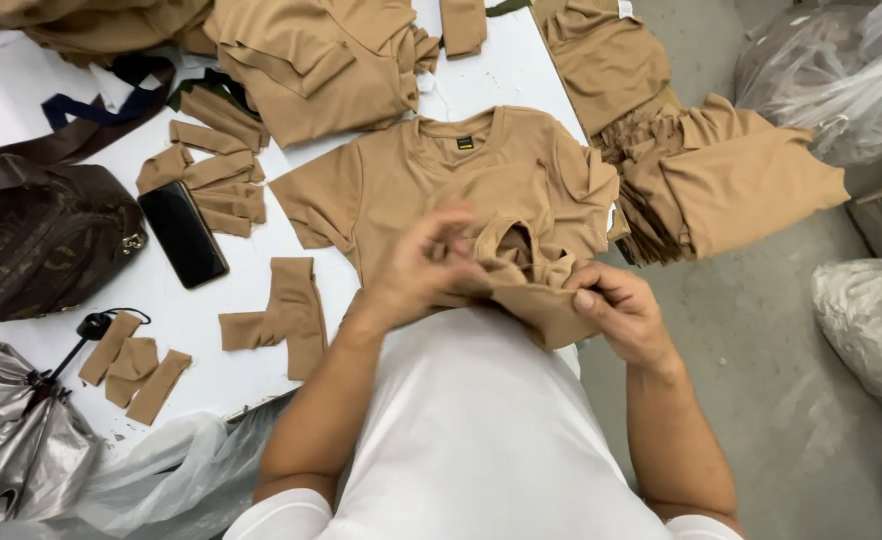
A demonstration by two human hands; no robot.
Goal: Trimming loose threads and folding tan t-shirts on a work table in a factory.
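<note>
Tan knit T-shirt [461, 185] lies face-up on the white counter [521, 70], neck w/ dark label toward the far edge, sleeves spread out. Its lower hem is bunched up at the near edge, right in front of the person's white-shirted torso. Left hand [423, 272] has its grip closed on the bunched fabric, fingers curled over the top, a bit motion-blurred. Right hand [623, 312] pinches the same fold from the other side, thumb on top, grip narrow on the cloth.

Just left of the shirt: a tan L-shaped fabric piece [291, 312] flat on the counter. Farther left, a black smartphone [183, 233] lying screen-up, beside a pile of tan rectangular fabric strips [213, 170]. Near corner has three more small tan strips [133, 370]. Dark brown handbag [41, 240] sits at the left edge, w/ a silver folded umbrella [11, 440] below it.

Far side: another folded tan garment [321, 70]. Right of the counter, a stack of tan folded garments [731, 185] hangs off toward the grey concrete floor [791, 400]; clear plastic bags [841, 80] sit beyond, well apart from the hands.
</note>
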